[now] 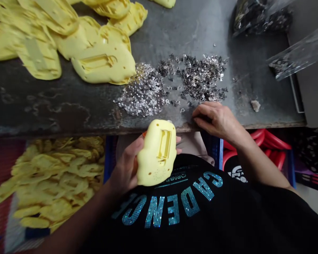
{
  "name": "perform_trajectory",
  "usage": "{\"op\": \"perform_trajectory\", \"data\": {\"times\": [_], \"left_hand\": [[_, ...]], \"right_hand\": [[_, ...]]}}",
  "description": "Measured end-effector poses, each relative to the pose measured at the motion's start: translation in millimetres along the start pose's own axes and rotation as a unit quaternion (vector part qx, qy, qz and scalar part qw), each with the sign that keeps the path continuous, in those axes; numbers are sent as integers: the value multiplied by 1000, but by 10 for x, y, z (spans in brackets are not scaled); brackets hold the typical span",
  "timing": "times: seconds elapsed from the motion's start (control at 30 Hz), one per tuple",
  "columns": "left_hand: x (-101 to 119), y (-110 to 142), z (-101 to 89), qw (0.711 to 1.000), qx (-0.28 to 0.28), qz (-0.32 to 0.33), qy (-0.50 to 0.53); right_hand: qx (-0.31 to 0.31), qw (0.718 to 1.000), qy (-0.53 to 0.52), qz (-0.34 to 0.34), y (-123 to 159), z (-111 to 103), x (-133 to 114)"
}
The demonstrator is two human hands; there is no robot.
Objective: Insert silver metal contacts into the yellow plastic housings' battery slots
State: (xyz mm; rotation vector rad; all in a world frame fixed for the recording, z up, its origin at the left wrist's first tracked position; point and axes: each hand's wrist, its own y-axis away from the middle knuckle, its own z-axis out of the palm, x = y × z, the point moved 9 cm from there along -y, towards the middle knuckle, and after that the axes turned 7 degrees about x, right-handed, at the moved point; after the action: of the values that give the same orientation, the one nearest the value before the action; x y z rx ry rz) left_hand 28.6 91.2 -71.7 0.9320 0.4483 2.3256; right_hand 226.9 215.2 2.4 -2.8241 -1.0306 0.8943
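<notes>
My left hand is shut around a pale yellow moulded plastic casing, held just below the table edge with its rectangular slot facing up. A small orange item shows behind the casing, mostly hidden. My right hand rests on the steel table near its front edge, holding nothing I can see. Its fingertips lie just below a scattered heap of small dark metal pieces. A silvery heap of small metal pieces lies to its left, next to a pile of yellow casings.
A mass of yellow casings fills a bin below the table at left, beside a blue crate. Red plastic furniture stands at lower right. A clear plastic bag and a dark bag lie at upper right.
</notes>
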Motion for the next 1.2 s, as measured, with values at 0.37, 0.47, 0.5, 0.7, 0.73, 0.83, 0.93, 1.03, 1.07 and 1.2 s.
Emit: {"op": "perform_trajectory", "data": {"times": [0.37, 0.47, 0.5, 0.7, 0.73, 0.83, 0.93, 1.03, 1.07, 1.2], "left_hand": [[-11, -69, 160, 999, 8, 39, 11], [-7, -98, 190, 998, 2, 43, 41], [-14, -108, 188, 998, 5, 38, 50], [-92, -151, 172, 997, 31, -8, 71], [-103, -158, 190, 997, 26, -15, 71], [-117, -167, 251, 997, 6, -26, 68], [-103, -140, 311, 997, -15, -23, 68], [-100, -94, 338, 997, -11, -21, 69], [-96, -81, 348, 997, -9, -18, 70], [-88, -52, 390, 997, 2, -5, 73]], "right_hand": [[137, 987, 81, 28, 201, -281, 106], [136, 985, 105, 10, 268, -179, 120], [129, 985, 111, 4, 270, -133, 131], [149, 988, 45, -17, 242, -163, -26], [150, 988, -1, -22, 235, -196, -101], [132, 980, -140, -56, 187, -245, -366], [119, 969, -192, -105, 117, -241, -576], [115, 968, -174, -137, 55, -216, -663], [115, 969, -160, -146, 43, -212, -682], [117, 967, -101, -200, 48, -213, -790]]}}
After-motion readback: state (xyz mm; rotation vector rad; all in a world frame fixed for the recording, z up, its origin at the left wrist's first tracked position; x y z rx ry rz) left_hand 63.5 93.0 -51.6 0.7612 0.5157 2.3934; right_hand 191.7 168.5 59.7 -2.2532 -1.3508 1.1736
